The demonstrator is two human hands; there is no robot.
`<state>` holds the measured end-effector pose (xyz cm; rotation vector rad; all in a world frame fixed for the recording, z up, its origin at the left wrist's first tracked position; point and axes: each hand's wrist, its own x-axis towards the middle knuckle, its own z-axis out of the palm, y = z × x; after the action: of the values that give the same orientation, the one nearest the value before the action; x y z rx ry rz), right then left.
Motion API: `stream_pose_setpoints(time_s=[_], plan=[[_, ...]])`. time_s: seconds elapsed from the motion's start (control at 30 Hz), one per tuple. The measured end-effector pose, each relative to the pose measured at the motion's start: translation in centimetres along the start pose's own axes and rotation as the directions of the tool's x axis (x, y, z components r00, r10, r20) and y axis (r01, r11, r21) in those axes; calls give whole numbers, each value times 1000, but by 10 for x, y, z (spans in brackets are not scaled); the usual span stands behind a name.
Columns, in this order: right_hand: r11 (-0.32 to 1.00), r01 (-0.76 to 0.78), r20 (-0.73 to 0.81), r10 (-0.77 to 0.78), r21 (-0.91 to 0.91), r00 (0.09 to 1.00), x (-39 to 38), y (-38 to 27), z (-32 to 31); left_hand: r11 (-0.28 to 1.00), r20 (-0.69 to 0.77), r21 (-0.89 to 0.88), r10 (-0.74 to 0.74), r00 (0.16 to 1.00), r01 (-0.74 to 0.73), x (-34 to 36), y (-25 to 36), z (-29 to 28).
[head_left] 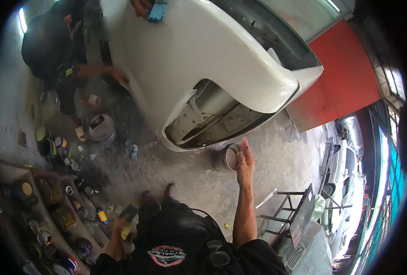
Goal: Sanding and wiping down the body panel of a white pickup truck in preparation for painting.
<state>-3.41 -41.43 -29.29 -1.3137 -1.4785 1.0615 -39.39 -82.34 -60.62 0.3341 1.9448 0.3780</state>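
My right hand (245,162) is raised in front of the pale car body (185,55), near its lamp opening (217,114). Its fingers are stretched upward, and I see nothing in them. Just beside and below it, a bucket (221,159) with greyish contents stands on the floor. Low on the left, my left hand (117,228) is closed at the edge of a dark flat sheet (130,211), which looks like sandpaper. A small yellow piece (126,232) shows against that hand; whether it is held too, I cannot tell.
A co-worker (52,50) bends at the car's left side, beside another bucket (99,123). At the top, another hand (141,8) presses a blue cloth (157,12) on the car. Shelves (16,172) of cans stand at lower left, a metal stand (288,206) at right.
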Motion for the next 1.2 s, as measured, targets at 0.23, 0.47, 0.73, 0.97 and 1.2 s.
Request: stream_pose_setpoints(time_s=[0.23, 0.47, 0.73, 0.97, 1.2], plan=[[983, -2, -5, 2, 181, 1000, 12, -24, 35, 990, -148, -139, -30, 988, 9, 39, -101, 34], [999, 54, 54, -53, -7, 997, 4, -20, 27, 909, 12, -406, -102, 995, 98, 14, -59, 15], [987, 101, 109, -88, -125, 990, -16, -5, 61, 927, 40, 202, 315, 948, -316, 73, 49, -22], [892, -411, 415, 451, -189, 790, -113, 53, 115, 729, 215, 263, 594, 775, -632, -10, 263, 21], [919, -393, 67, 394, -36, 917, -111, 63, 127, 288, 167, 65, 941, 295, -956, -100, 359, 80]])
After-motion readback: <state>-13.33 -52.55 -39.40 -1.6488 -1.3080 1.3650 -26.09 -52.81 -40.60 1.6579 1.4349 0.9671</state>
